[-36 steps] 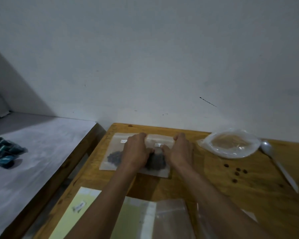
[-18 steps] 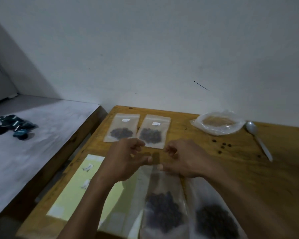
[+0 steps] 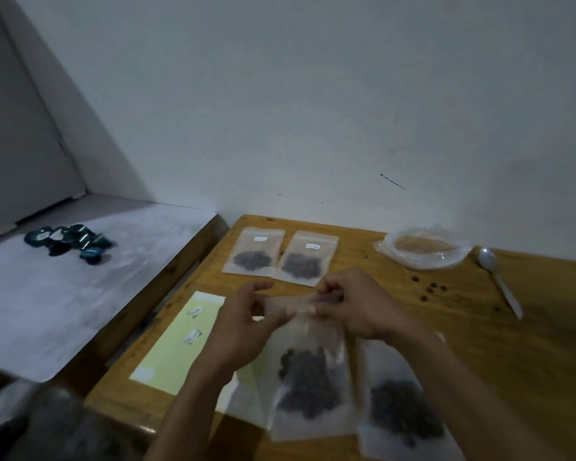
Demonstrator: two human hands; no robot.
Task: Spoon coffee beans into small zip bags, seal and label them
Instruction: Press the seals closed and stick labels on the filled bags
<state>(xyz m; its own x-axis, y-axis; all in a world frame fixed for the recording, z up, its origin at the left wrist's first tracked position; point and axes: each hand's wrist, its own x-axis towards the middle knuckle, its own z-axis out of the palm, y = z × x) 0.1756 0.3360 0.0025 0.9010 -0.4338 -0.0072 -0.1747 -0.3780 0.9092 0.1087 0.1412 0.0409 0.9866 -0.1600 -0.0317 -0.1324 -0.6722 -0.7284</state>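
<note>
A small zip bag [image 3: 308, 377] with dark coffee beans in its lower half hangs above the near part of the wooden table [image 3: 529, 344]. My left hand [image 3: 246, 324] and my right hand [image 3: 353, 304] both pinch its top edge. A second filled zip bag [image 3: 403, 414] lies flat just right of it, partly under my right forearm. Two labelled bags of beans [image 3: 255, 251] [image 3: 305, 259] lie side by side at the back. A yellow label sheet [image 3: 177, 344] with a few white stickers lies at the left front.
A large open plastic bag [image 3: 423, 247] sits at the back right, a white plastic spoon [image 3: 499, 281] beside it. Several loose beans [image 3: 429, 289] are scattered between them. Left of the table is a lower grey surface with blue capsules [image 3: 70, 241]. A wall stands behind.
My hands left the two labelled bags at the back and came to the near side, where they picked up a filled unlabelled bag by its top. The view tilted down.
</note>
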